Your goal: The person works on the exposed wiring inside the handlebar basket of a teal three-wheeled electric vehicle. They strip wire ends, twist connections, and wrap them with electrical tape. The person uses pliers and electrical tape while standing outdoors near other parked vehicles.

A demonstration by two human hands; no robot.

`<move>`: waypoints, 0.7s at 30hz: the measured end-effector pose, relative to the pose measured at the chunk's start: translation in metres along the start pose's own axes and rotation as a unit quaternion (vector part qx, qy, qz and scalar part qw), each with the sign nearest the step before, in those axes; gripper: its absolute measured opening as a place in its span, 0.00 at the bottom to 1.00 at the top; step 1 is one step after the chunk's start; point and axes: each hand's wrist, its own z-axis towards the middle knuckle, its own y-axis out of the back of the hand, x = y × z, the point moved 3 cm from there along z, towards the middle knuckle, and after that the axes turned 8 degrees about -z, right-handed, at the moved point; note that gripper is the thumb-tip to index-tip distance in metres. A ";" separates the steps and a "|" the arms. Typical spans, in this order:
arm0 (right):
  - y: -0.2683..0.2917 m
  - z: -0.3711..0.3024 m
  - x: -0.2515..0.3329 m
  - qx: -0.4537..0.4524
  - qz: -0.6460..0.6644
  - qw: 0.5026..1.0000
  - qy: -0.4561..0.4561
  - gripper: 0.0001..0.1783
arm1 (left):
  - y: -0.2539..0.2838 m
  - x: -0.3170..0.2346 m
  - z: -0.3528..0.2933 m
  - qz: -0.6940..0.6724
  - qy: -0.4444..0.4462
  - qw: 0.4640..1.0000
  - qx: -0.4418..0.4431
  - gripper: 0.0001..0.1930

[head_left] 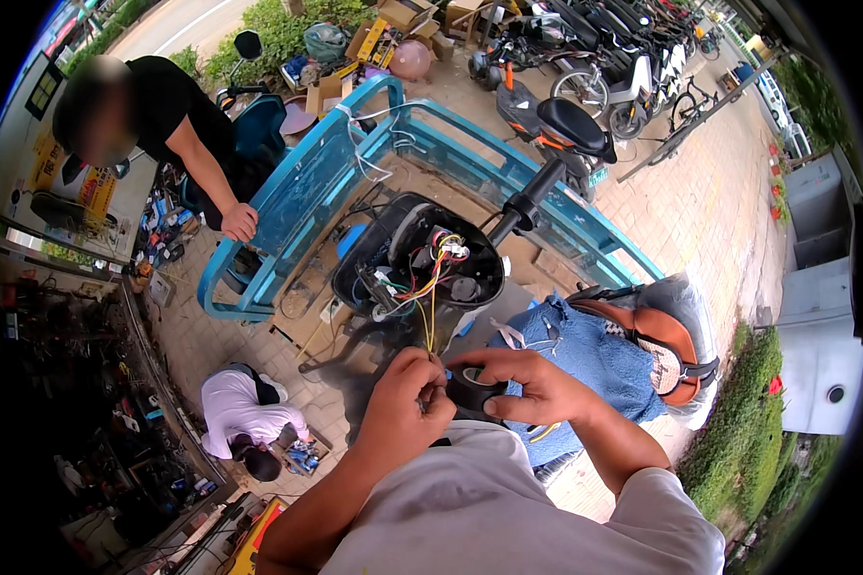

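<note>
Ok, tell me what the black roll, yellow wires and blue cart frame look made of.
Black roll: probably plastic tape, satin, from its smooth ring shape. Yellow wires: likely plastic-coated, the even colour suggesting insulation; any core is hidden. Blue cart frame: seemingly painted metal, slightly glossy, judging by its slim rails.

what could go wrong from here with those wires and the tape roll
The yellow wires run from the open black housing to the left hand, so a tug might loosen a connection.

The black tape roll, gripped by the right hand, could slip and drop.

Other coloured wires lie bunched and exposed, so one might snag.
</note>
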 end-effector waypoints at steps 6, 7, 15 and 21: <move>-0.003 -0.004 -0.022 0.043 0.195 0.978 -0.053 0.15 | 0.003 0.025 -0.001 -0.265 0.102 0.957 0.054 0.03; -0.003 -0.002 -0.024 0.043 0.207 0.976 -0.058 0.15 | 0.004 0.030 -0.003 -0.287 0.108 0.950 0.059 0.02; 0.012 0.009 -0.005 -0.062 0.160 0.981 -0.096 0.15 | -0.002 0.034 -0.030 -0.453 0.110 0.871 -0.154 0.09; 0.006 0.028 0.005 -0.066 0.081 0.982 -0.160 0.13 | -0.004 0.035 -0.022 -0.509 0.149 0.826 -0.191 0.09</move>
